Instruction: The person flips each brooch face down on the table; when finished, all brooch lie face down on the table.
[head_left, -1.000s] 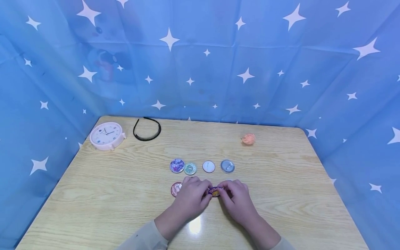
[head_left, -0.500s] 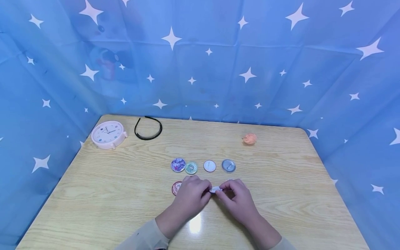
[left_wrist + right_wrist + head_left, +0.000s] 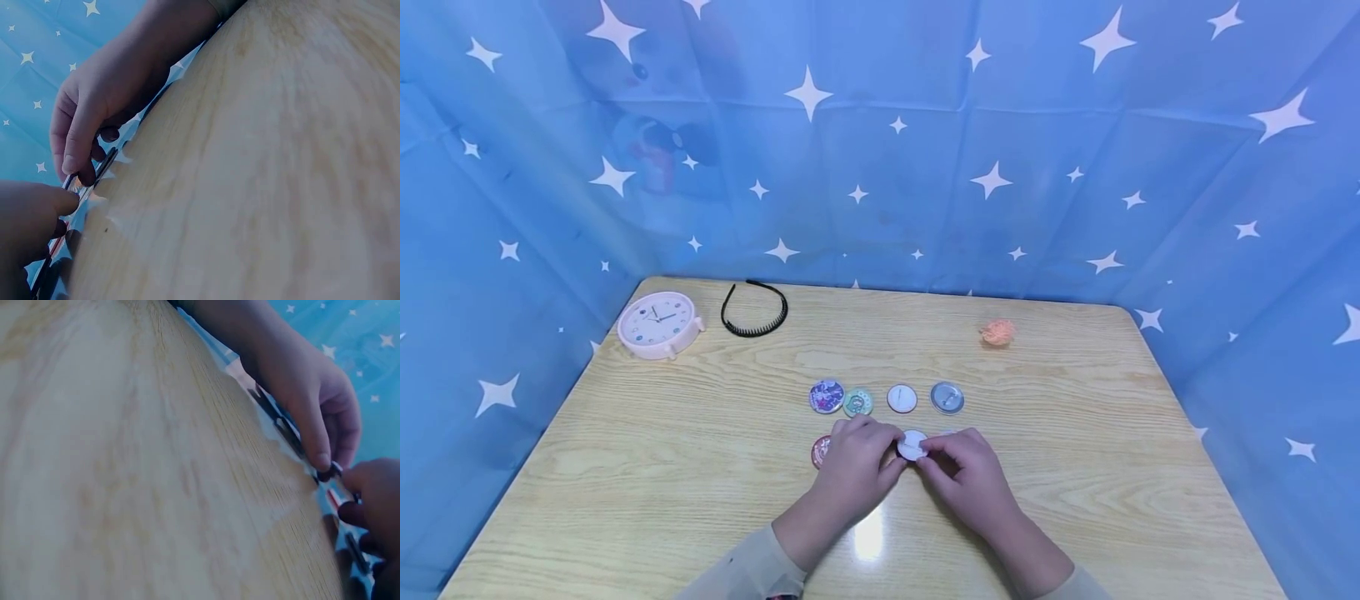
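Observation:
A pin-back button badge is held between both hands with its white back and pin upward in the head view. My left hand pinches its left edge with thumb and fingers. On the opposite edge, my right hand grips it between thumb and forefinger. A red badge lies partly hidden by the left hand. Behind the hands are a purple badge, a mint-green badge, a white-backed badge and a silver-backed badge. Both wrist views show the fingertips meeting at the badge's thin edge.
A pink clock lies at the table's back left, beside a black toothed headband. Toward the back right sits a peach fluffy ball. Blue star-patterned cloth hangs around the wooden table.
The badge between my hands has turned over, from its purple and yellow printed face, through edge-on, to its white back. Both hands stay in nearly the same place.

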`<state>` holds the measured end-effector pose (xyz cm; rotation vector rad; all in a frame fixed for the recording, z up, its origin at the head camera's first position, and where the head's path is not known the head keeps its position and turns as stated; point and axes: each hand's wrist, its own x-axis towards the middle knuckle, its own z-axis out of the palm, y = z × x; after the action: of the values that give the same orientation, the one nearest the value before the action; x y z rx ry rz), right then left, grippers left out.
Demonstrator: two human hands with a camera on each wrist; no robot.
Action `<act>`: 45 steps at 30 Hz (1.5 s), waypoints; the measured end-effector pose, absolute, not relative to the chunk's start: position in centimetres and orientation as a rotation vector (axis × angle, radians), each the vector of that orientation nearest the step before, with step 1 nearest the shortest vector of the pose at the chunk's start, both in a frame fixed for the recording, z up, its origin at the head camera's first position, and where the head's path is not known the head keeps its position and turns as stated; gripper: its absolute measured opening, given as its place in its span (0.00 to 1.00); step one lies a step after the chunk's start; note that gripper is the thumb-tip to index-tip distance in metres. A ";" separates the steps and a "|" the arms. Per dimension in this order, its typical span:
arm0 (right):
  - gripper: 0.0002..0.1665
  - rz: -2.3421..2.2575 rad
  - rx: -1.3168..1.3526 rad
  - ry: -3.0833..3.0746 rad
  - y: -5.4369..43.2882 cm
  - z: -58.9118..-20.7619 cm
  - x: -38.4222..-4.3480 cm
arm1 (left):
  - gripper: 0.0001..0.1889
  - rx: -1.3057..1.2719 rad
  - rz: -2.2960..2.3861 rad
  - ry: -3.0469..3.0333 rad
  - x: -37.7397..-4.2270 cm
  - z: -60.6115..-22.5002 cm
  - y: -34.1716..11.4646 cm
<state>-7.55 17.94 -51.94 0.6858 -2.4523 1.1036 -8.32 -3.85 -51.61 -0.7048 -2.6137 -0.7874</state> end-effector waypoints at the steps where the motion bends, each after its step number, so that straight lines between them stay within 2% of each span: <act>1: 0.15 1.103 0.680 -2.460 17.9 -51.9 -7.5 | 0.15 -0.705 -0.785 -2.623 -8.3 -51.6 -3.8; 9: 0.24 1.102 0.691 -2.487 18.0 -52.1 -7.7 | 0.18 -0.705 -0.752 -2.650 -8.4 -52.0 -3.8; 28: 0.27 0.958 0.641 -2.539 17.7 -52.4 -7.5 | 0.16 -0.681 -0.753 -2.686 -8.5 -51.9 -3.7; 45: 0.16 0.978 0.667 -2.509 17.7 -52.3 -7.6 | 0.12 -0.705 -0.698 -2.679 -8.7 -51.8 -3.5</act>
<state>-7.65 17.68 -52.29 0.6675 -2.5092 0.9779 -8.67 -3.46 -51.80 -0.7055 -2.6787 -0.6982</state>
